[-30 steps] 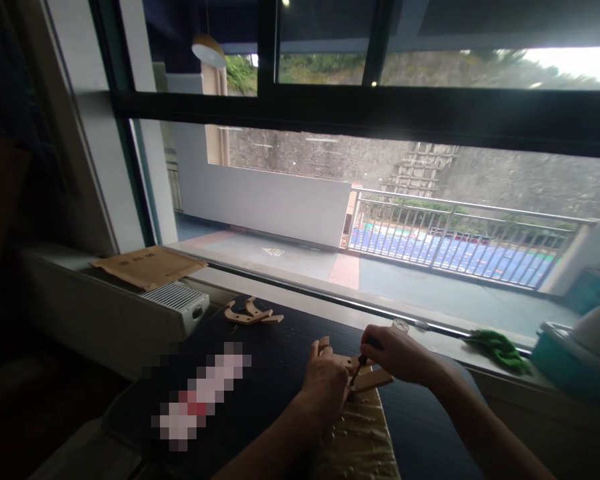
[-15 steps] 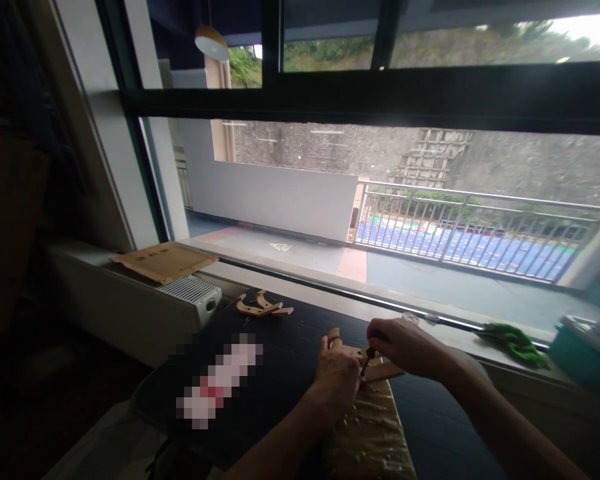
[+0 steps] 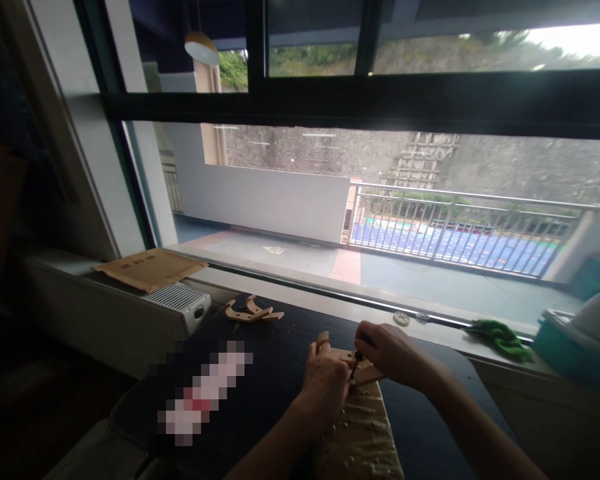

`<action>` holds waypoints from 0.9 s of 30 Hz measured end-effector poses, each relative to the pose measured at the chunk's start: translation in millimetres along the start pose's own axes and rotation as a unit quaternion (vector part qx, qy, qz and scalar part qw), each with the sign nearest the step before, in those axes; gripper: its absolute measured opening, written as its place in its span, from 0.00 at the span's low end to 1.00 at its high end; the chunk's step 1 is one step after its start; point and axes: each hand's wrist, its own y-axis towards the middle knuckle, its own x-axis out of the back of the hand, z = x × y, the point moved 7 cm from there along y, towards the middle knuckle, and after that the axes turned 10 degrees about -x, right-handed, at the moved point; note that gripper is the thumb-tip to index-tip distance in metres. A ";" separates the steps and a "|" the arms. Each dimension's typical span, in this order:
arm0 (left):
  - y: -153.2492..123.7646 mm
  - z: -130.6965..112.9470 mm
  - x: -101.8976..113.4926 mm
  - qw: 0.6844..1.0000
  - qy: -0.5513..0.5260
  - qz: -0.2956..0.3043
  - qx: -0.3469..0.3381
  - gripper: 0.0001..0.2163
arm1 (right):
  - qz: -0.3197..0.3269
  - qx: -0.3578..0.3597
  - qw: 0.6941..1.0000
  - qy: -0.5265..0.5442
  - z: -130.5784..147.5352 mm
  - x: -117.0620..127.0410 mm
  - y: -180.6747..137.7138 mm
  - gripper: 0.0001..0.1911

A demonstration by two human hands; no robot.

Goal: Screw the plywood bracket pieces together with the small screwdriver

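Note:
My left hand (image 3: 326, 377) is closed around a light wooden piece (image 3: 343, 355) and presses it down on a tape-wrapped package (image 3: 363, 433). A curved wooden end pokes up beyond my fingers. In my right hand (image 3: 387, 350) is a screwdriver (image 3: 357, 360) with a dark handle, held near upright. Its tip meets the wood close to my left fingers; whether a screw sits under it is too small to tell. A flat wooden arm (image 3: 370, 375) reaches out to the right below my right hand.
Curved wooden hooks (image 3: 253, 312) lie at the back of the dark table (image 3: 275, 400). A pixelated item rests left of my arms. Along the sill are a roll of tape (image 3: 401, 319), a green cloth (image 3: 500, 339) and a teal bucket (image 3: 560, 347). A cardboard envelope (image 3: 150, 268) lies at left.
The whole view has shifted slightly, so the scene sits a little further left. Both hands keep their places on the wooden piece and the screwdriver.

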 end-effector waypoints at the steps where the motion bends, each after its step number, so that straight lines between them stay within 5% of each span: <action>1: -0.2 -0.4 1.3 1.000 -0.003 -0.005 0.000 0.07 | -0.001 0.001 1.000 0.004 -0.4 0.1 0.3 0.10; 6: -5.5 -0.5 13.2 0.998 -0.046 -0.018 -0.035 0.11 | 0.009 0.014 1.000 0.014 -6.0 1.4 4.3 0.09; 10: -22.9 18.3 26.4 0.985 -0.113 -0.127 -0.040 0.25 | 0.022 0.031 0.999 0.012 -8.3 2.5 6.8 0.08; 14: -43.4 51.9 9.6 0.951 -0.234 -0.197 0.047 0.26 | 0.041 0.032 0.999 0.012 -5.1 0.5 7.1 0.07; 17: -50.5 65.1 -13.0 0.922 -0.322 -0.192 0.095 0.27 | 0.042 0.024 0.999 0.012 -2.9 0.3 6.7 0.07; 27: -52.6 67.7 -31.9 0.898 -0.386 -0.197 0.077 0.24 | 0.085 0.044 0.995 -0.016 8.9 13.1 2.0 0.07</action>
